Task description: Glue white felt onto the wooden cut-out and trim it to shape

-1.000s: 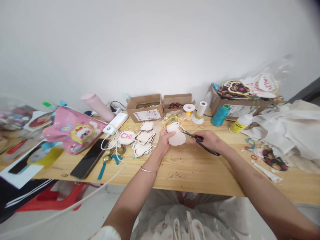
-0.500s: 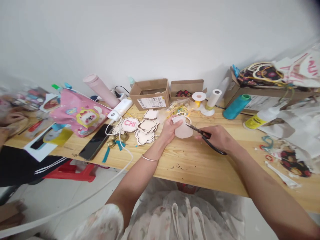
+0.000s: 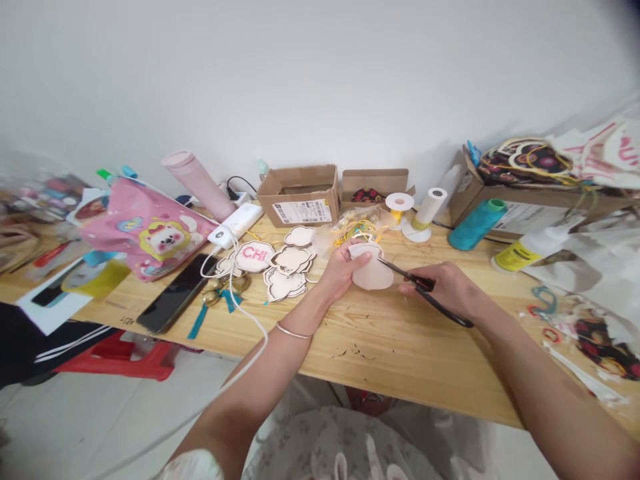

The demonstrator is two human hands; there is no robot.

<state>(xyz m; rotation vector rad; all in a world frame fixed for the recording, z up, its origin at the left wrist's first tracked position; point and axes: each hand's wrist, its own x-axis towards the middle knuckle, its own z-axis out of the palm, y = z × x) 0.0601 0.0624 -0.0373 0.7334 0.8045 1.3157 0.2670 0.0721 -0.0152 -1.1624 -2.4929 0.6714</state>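
Note:
My left hand (image 3: 344,270) pinches a pale, rounded cut piece (image 3: 374,273), thumb on its near face; whether it is paper or fabric I cannot tell. Black-handled scissors (image 3: 434,303) are gripped in my right hand (image 3: 447,287), their blades at the upper right edge of the piece. Both hands are above the wooden table (image 3: 395,367). Left of my left hand lie several cloud-shaped pieces (image 3: 290,267), one of them a plaque (image 3: 255,255) lettered "CHI" in pink. A tangle of yellow and green threads (image 3: 357,230) is just behind the held piece.
Two small cardboard boxes (image 3: 300,208) stand by the wall. To the right are a teal thread cone (image 3: 477,225), a glue bottle (image 3: 527,250) and a filled carton (image 3: 505,210). A phone (image 3: 177,293), white cable (image 3: 260,330), power bank (image 3: 235,225) and pink bag (image 3: 155,233) lie left.
The camera view has shifted slightly, so the table appears a little lower. Both hands keep their grips, and the scissor blades remain at the edge of the pale piece.

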